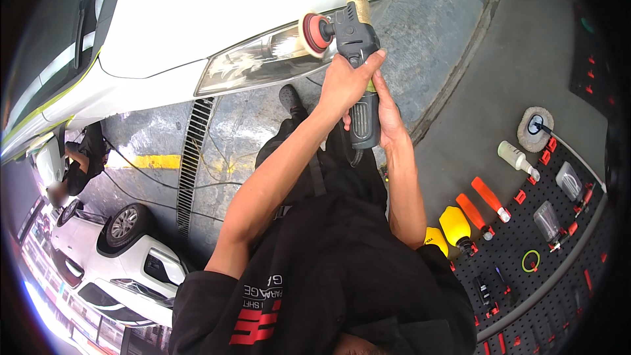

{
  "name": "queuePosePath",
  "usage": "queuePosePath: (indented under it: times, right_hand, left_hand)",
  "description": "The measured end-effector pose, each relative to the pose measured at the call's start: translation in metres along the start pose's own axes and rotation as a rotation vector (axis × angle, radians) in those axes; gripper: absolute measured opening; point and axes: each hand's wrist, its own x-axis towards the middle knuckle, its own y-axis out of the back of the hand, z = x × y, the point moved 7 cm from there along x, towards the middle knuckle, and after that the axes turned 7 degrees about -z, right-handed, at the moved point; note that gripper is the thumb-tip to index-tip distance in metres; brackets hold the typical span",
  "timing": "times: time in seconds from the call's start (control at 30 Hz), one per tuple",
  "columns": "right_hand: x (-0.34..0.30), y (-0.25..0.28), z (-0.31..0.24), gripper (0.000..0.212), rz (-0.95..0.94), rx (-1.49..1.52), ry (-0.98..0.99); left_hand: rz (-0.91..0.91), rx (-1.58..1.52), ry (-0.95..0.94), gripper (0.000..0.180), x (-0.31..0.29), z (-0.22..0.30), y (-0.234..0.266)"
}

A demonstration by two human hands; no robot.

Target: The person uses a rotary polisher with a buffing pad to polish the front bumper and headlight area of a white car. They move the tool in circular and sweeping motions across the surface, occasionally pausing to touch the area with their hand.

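A dark grey power polisher [360, 41] with a tan front grip is held up in both hands. My left hand [348, 84] wraps around its body just behind the head, fingers closed. My right hand [390, 110] is closed around the rear handle from the other side. The round red-and-cream polishing pad [313, 35] sits at the outer end of a car headlight [246, 64]; whether it touches the lens I cannot tell. The headlight is set in a white car [217, 6]. A cord leaves the polisher's lower end.
A floor drain grate [192, 171] and dark cables cross the floor on the left. Another white car [135, 263] and a crouching person [85, 158] are beyond. On the right, a black pegboard [513, 269] carries yellow bottles [455, 225], orange bottles [485, 192] and a round fluffy pad [535, 129].
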Motion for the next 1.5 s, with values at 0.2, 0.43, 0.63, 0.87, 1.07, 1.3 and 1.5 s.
queuePosePath:
  times: [0.2,0.43,0.63,0.87,1.07,1.3,1.5]
  right_hand:
    - [-0.002,-0.005,-0.002,0.074,-0.049,-0.037,-0.027]
    - [0.001,-0.005,-0.005,0.074,-0.025,-0.040,-0.030]
    - [-0.001,-0.005,-0.005,0.071,0.007,-0.040,-0.030]
    - [-0.007,-0.014,-0.015,0.077,0.059,-0.142,-0.024]
    - [-0.009,-0.020,-0.007,0.076,0.056,-0.198,-0.032]
    - [-0.003,-0.049,0.037,0.069,-0.078,-0.324,-0.012]
    - [0.014,-0.074,0.056,0.069,-0.203,-0.635,-0.023]
  left_hand:
    - [0.012,-0.026,0.031,0.062,-0.004,-0.005,0.002]
    - [0.018,-0.026,0.030,0.063,-0.001,-0.002,0.003]
    - [-0.004,-0.055,-0.010,0.062,0.002,-0.002,0.003]
    - [0.029,-0.083,-0.051,0.055,-0.003,0.005,0.005]
    - [0.021,-0.170,-0.088,0.051,-0.013,-0.001,0.011]
    - [0.148,-0.308,-0.015,0.053,-0.066,-0.034,0.061]
    - [0.200,-0.505,-0.117,0.039,-0.091,-0.053,0.095]
